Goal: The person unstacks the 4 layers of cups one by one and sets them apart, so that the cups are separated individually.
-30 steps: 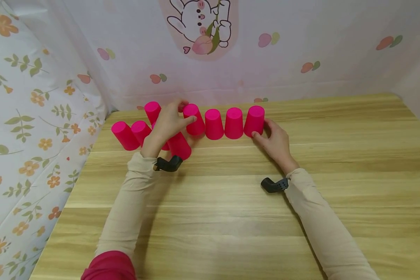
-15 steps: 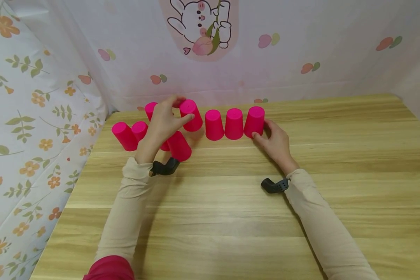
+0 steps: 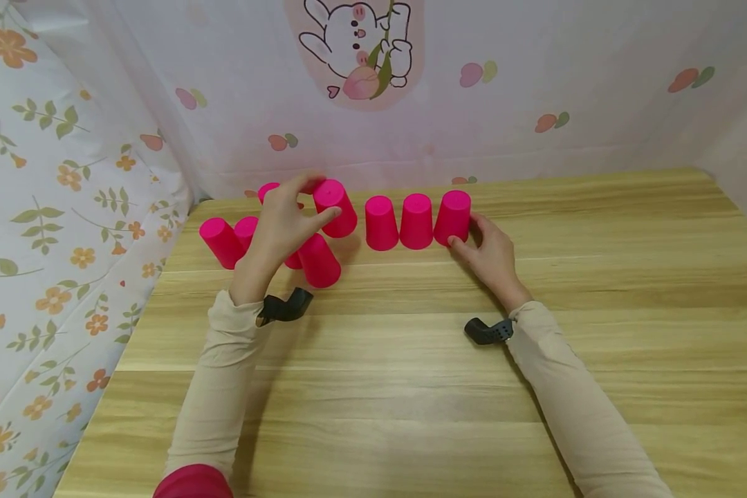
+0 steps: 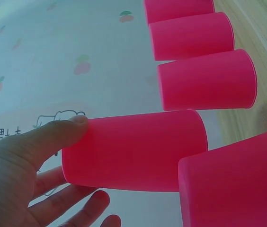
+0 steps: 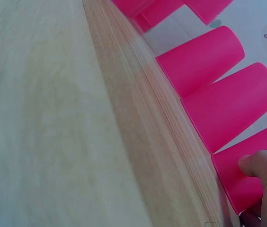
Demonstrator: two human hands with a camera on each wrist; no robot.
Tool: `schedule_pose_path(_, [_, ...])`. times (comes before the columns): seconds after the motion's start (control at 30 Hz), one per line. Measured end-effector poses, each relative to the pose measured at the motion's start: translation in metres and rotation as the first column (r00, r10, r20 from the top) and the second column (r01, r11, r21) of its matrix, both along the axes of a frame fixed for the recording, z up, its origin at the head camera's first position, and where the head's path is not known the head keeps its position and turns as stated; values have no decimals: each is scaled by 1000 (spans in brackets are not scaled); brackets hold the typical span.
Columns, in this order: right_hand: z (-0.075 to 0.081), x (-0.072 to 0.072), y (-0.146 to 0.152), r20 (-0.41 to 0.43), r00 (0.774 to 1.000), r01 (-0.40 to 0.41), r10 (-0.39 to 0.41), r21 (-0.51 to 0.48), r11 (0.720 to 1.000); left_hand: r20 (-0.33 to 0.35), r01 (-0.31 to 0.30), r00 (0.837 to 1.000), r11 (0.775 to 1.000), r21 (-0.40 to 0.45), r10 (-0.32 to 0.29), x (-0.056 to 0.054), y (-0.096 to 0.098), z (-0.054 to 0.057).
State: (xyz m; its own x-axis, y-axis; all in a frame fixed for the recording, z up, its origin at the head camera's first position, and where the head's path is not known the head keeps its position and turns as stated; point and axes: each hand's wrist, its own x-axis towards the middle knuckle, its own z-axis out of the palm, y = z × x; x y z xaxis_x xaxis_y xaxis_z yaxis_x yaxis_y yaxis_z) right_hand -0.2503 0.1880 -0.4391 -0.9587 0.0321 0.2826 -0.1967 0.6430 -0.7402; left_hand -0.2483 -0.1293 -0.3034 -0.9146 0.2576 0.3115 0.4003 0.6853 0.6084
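My left hand (image 3: 280, 225) grips an upside-down pink plastic cup (image 3: 338, 213) near its base, thumb on the near side. In the left wrist view this held cup (image 4: 136, 153) sits higher than its neighbours, raised over the table. A row of three upturned pink cups stands to its right: a left one (image 3: 382, 227), a middle one (image 3: 416, 225) and an end one (image 3: 453, 216). My right hand (image 3: 490, 254) holds the end cup low at its side, thumb in front. Just below the left hand's cup stands another upturned cup (image 3: 319, 263).
More pink cups stand on the left, including a far-left cup (image 3: 221, 242) and one beside it (image 3: 245, 229); the left hand partly hides several. A patterned cloth (image 3: 510, 124) hangs behind the wooden table (image 3: 398, 387), and a floral cloth (image 3: 56, 263) hangs at left.
My left hand has lifted its cup off the left end of the row and carried it a little leftward, widening the gap. The right hand and its cup have stayed put.
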Motion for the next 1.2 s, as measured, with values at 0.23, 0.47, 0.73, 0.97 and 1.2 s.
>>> schedule_pose_path(0.23, [0,0,0,6,1000,0,0,-1,1000,-44,12,999,1000,12,-11,5,-2,-2])
schedule_pose_path(0.47, [0,0,0,4,1000,2,-2,6,1000,-48,11,999,1000,22,-10,7,-3,-4])
schedule_pose_path(0.73, [0,0,-1,-10,1000,2,-2,2,1000,-41,8,999,998,56,-6,14,-1,-5])
schedule_pose_path(0.97, [0,0,-1,-22,1000,1,-1,-3,1000,-61,14,998,999,40,-12,21,-2,-3])
schedule_pose_path(1.2, [0,1,-1,-22,1000,1,-1,4,1000,-126,32,992,995,98,-19,29,-5,-4])
